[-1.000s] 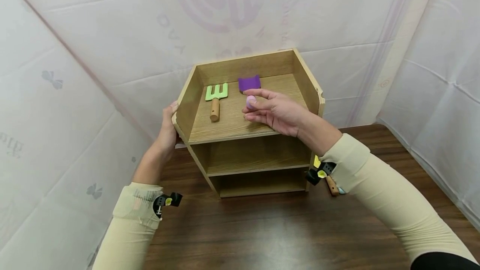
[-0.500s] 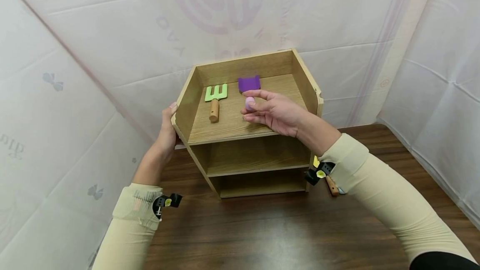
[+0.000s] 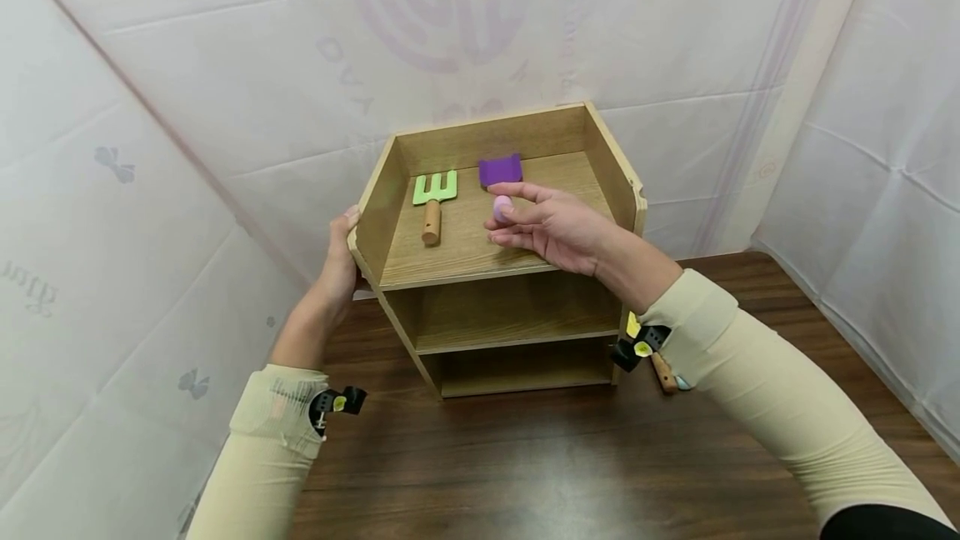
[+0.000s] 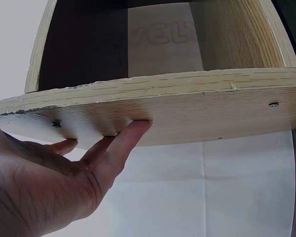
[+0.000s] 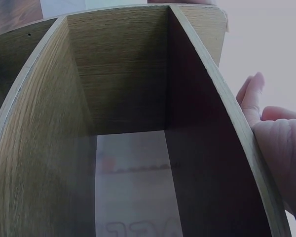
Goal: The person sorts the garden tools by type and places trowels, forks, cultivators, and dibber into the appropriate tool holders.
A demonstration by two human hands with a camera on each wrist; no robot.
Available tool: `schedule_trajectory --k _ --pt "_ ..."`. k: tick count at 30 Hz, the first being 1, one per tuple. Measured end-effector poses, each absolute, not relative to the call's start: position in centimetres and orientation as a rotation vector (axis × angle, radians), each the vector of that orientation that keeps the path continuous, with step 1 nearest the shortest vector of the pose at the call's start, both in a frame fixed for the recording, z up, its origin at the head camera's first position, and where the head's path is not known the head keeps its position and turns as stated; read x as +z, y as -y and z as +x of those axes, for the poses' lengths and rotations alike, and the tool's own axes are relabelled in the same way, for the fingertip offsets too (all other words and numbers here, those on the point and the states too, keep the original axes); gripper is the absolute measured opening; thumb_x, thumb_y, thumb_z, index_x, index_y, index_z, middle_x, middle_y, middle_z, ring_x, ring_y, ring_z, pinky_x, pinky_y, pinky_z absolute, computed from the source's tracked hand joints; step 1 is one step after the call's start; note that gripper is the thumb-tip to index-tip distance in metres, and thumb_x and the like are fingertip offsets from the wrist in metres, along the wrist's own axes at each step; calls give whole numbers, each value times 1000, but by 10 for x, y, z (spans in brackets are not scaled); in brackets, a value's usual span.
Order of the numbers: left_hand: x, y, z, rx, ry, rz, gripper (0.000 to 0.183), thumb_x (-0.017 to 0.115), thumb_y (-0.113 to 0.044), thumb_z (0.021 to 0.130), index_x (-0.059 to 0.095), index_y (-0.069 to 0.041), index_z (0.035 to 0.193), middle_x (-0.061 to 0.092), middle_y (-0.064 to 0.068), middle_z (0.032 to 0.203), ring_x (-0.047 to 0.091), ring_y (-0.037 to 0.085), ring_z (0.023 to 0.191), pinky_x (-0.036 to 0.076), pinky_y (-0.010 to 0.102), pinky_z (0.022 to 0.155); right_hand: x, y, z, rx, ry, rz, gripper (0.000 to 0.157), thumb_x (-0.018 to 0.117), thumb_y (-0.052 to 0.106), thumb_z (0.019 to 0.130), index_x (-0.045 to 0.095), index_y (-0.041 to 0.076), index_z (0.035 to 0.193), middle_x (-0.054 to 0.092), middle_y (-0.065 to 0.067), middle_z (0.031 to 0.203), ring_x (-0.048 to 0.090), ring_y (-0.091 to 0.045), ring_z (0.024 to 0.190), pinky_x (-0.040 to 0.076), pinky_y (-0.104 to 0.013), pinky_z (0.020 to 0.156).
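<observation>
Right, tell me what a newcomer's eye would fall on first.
Probably the wooden shelf unit, centred in the head view, touched by the left hand. On its top shelf, a wooden-handled green toy fork lies left of a purple toy scoop. In front of the scoop, the right hand pinches a small pink rounded piece.

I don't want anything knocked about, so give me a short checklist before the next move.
1. Left hand touching the shelf unit: ok, at its side panel.
2. Lilac piece held: ok, pinched in the right hand.
3. Green fork apart from both hands: ok.
4. Lilac piece joined to the purple scoop: cannot tell.
5. Wooden-handled tool fully visible: not ok, right sleeve partly covers it.
</observation>
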State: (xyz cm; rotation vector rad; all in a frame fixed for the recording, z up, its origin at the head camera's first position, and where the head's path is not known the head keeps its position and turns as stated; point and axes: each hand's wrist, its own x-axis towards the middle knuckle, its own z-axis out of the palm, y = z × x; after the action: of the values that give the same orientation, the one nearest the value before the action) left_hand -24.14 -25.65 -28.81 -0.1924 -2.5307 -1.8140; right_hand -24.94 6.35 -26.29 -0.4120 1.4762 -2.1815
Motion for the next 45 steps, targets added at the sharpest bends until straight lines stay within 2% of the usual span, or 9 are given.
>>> schedule_trajectory --k 6,12,19,26,32,36,45 --pt "-288 254 -245 -1829 2532 -173 64 17 -72 98 39 -34 145 52 10 112 61 20 83 53 36 63 -263 -67 -251 -2163 -1511 -405 60 47 8 112 26 10 169 60 -21 129 71 -26 116 63 -25 94" --pt "-289 253 -248 -1814 2545 -176 68 15 -71 99 36 -33 151 50 10 116 59 21 88 52 37 65 -263 -70 -248 -2132 -1539 -405 67 46 8 113 16 14 172 51 -30 147 69 -29 123 63 -28 97" --pt "-289 253 -251 -1818 2549 -182 66 15 -72 100 36 -34 150 50 10 117 59 21 89 52 37 67 -263 -74 -242 -2079 -1622 -436 69 49 10 113 15 14 172 60 -24 135 73 -23 115 63 -29 98" --pt "-290 254 -252 -1817 2551 -207 68 14 -70 100 34 -32 153 49 11 120 57 24 95 53 40 71 -265 -78 -233 -2011 -1765 -479 64 48 11 113 22 16 171 54 -30 149 72 -20 111 63 -29 95" --pt "-290 254 -252 -1820 2550 -198 69 14 -71 100 33 -33 156 49 10 121 57 24 95 52 40 72 -269 -83 -225 -1951 -1869 -526 64 51 11 112 25 14 170 55 -32 151 76 -15 98 64 -29 92" --pt "-289 254 -254 -1807 2550 -201 70 14 -71 100 34 -33 156 49 10 121 57 24 95 52 41 71 -271 -88 -223 -1929 -1892 -536 63 51 13 112 26 12 170 55 -29 152 77 -14 97 65 -29 91" --pt "-291 250 -259 -1822 2551 -207 69 14 -71 100 35 -31 152 49 12 120 58 25 93 52 42 70 -273 -105 -219 -1908 -1949 -544 56 51 19 113 35 10 166 67 -21 135 77 -15 96 65 -31 91"
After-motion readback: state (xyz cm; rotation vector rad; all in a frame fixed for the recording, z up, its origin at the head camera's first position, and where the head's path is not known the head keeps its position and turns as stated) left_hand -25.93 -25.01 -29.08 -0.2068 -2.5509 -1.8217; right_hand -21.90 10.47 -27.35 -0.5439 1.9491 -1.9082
